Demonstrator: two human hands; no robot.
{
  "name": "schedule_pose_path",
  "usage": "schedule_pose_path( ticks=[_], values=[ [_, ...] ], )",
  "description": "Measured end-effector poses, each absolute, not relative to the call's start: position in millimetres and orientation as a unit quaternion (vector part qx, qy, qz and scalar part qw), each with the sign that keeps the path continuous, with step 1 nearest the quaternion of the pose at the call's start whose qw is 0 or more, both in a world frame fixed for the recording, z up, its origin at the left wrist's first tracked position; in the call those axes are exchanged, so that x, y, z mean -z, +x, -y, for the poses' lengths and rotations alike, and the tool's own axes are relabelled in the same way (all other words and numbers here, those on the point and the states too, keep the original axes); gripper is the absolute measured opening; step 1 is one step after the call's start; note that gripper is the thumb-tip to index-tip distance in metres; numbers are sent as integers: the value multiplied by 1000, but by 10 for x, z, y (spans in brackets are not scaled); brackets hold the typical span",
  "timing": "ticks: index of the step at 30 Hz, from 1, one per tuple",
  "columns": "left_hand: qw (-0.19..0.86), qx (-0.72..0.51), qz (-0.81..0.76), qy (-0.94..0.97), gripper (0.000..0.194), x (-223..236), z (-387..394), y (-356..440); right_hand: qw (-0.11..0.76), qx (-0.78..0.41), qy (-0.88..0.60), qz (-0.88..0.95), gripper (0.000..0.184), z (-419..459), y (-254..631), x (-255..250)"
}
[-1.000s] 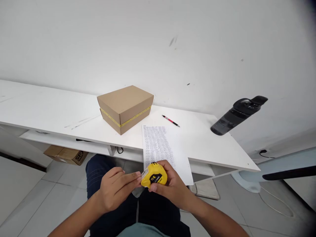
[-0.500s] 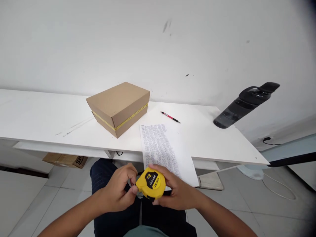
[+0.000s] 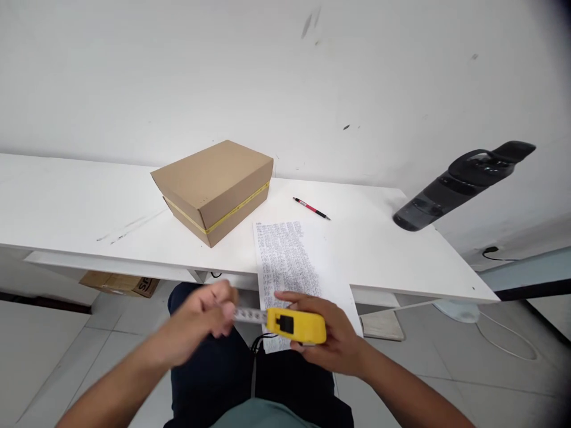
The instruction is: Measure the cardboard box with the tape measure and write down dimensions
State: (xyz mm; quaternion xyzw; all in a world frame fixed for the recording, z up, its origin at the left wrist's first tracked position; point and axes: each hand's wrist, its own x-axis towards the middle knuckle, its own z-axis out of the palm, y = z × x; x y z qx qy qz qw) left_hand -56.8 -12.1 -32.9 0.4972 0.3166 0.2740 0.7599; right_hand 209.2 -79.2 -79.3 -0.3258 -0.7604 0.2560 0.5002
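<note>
Counter (image 3: pixel 366 255): white, against a pale wall (image 3: pixel 178 71); tiled floor (image 3: pixel 446 362) below.
Tape measure (image 3: pixel 307 327): I see it above the lap (image 3: pixel 294 386), long axis crosswise, blade (image 3: pixel 250 315) pointing left.
Left hand (image 3: pixel 203 315): pinches blade.
Right hand (image 3: pixel 334 333): grips tape measure.

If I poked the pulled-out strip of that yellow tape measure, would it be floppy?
Probably not very: the strip runs straight between the left hand and the yellow case. A harder push might bend it, since it looks flat. The case likely feels hard, showing no dent in the right hand.
</note>
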Motion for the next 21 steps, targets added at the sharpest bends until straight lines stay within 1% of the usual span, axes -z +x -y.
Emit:
schedule_pose_path(
  ticks=[2,3,5,7,8,10,12,14,17,21],
  values=[
    [688,-359,-377,505,49,110,-238,-801,541,-277,-351,713,47,801,2209,759],
    [634,-423,-421,492,42,-14,-468,-920,566,-271,-369,686,46,797,2269,741],
    [464,-572,-514,440,23,-270,-975,-1141,614,-240,-414,628,42,770,2363,696],
    [388,-622,-534,422,15,-497,-1456,-1321,656,-211,-448,570,40,708,2392,634],
    [372,-623,-546,419,15,-582,-1659,-1391,672,-206,-456,546,41,666,2378,596],
    [382,-589,-574,422,22,-672,-1973,-1481,688,-210,-467,514,44,565,2306,520],
    [410,-534,-602,429,36,-655,-2175,-1494,678,-217,-486,507,47,453,2209,460],
    [432,-483,-620,443,42,-574,-2305,-1445,654,-206,-510,519,50,338,2128,428],
    [447,-423,-630,474,41,-464,-2416,-1334,613,-181,-541,547,54,168,2066,410],
    [454,-349,-624,531,37,-485,-2413,-1259,565,-196,-555,579,60,-44,2009,350]
  ],
)
